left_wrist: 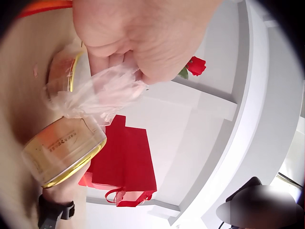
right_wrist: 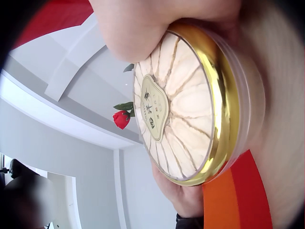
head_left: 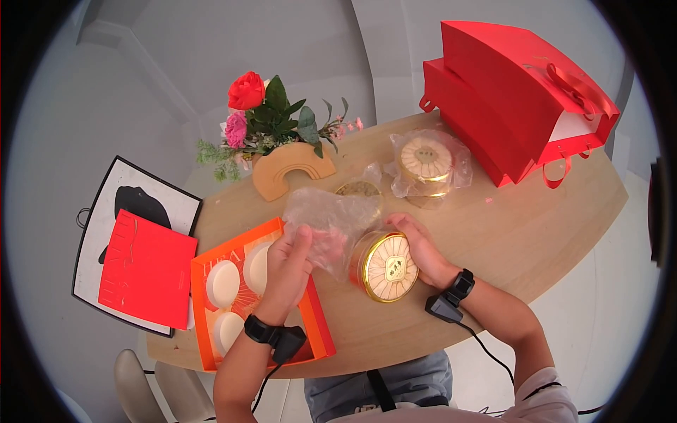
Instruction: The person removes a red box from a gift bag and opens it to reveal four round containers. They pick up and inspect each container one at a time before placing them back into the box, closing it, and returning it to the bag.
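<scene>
Round tin [head_left: 386,266], gold-rimmed, cream patterned lid with a small centre label, tilted on edge near the table's [head_left: 493,233] front edge with the lid facing the camera. Right hand [head_left: 422,252] curls round its rim from 3 o'clock, thumb and fingers bearing on the gold band; the right wrist view shows the same grip at close range. Left hand [head_left: 288,266] pinches a clear wrapper [head_left: 330,220] bunched at the tin's 10 o'clock, film still touching the tin's side. Handling, as judged: tin rigid, probably moderately heavy if filled, smooth and liable to slip on its polished rim; best held across the rim on opposite sides, not by the lid face. Wrapper very light, limp, clingy, tears easily; take by a gathered fold. Surroundings: open orange box [head_left: 262,296] with 3 pale round wells at 8 o'clock, directly under the left forearm and closest obstruction; 1 wrapped tin [head_left: 425,162] at 1 o'clock, well apart; another tin [head_left: 360,189] partly hidden behind the wrapper at 12 o'clock; arch-shaped wooden vase [head_left: 290,171] with flowers [head_left: 264,113] at 11 o'clock; 2 red gift bags [head_left: 511,99] lying at 2 o'clock; red card [head_left: 144,268] on a black-and-white board [head_left: 134,211] off the table at 9 o'clock.
</scene>
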`<state>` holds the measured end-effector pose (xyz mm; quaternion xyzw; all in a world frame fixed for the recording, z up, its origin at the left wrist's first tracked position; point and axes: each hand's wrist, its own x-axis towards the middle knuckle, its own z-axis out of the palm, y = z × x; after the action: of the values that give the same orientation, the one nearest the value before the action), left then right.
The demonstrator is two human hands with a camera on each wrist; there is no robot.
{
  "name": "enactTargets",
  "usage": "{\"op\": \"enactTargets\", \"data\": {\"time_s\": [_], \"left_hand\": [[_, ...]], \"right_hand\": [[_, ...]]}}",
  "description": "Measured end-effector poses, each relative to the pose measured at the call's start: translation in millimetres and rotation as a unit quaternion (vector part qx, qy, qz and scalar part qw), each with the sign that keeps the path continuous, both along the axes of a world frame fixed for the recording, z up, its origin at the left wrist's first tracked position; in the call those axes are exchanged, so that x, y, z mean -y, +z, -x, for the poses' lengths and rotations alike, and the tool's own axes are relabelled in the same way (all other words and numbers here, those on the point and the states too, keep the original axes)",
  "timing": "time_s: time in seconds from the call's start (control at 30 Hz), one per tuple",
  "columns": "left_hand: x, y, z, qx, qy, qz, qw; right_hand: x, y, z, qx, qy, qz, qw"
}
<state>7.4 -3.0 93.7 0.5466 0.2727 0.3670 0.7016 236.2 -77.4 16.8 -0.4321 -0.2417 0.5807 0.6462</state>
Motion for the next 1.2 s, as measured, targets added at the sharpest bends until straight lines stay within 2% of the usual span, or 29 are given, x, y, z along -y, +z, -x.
{"op": "enactTargets", "data": {"time_s": [0.23, 0.3, 0.57, 0.63, 0.73, 0.87, 0.93, 1.2], "left_hand": [[-1.7, 1.5, 2.5, 0.022, 0.007, 0.035, 0.999], [-1.5, 1.7, 2.6, 0.035, 0.001, 0.039, 0.999], [-0.5, -5.6, 2.1, 0.052, -0.025, 0.009, 0.998], [-2.0, -11.5, 7.4, -0.025, 0.005, -0.083, 0.996], [-0.1, -8.2, 8.6, -0.052, 0.023, -0.134, 0.989], [0.6, -4.7, 6.4, -0.030, 0.024, -0.139, 0.990], [-2.7, -11.4, 8.3, -0.071, 0.023, -0.145, 0.987], [1.5, -5.5, -1.1, -0.105, 0.048, -0.138, 0.984]], "right_hand": [[-1.9, -1.9, -1.7, -0.017, -0.055, 0.000, 0.998], [-3.6, -2.6, -2.0, -0.031, -0.103, 0.003, 0.994], [-6.3, -8.4, -5.5, -0.032, -0.107, 0.001, 0.994], [-8.4, -14.2, -6.4, -0.030, -0.108, 0.006, 0.994], [-11.1, -21.6, -7.2, -0.025, -0.122, 0.020, 0.992], [-8.3, -13.8, -5.5, -0.028, -0.113, 0.025, 0.993], [-7.0, -10.7, -4.4, -0.031, -0.112, 0.029, 0.993], [-5.1, -10.5, -2.2, -0.060, -0.112, -0.021, 0.992]]}}
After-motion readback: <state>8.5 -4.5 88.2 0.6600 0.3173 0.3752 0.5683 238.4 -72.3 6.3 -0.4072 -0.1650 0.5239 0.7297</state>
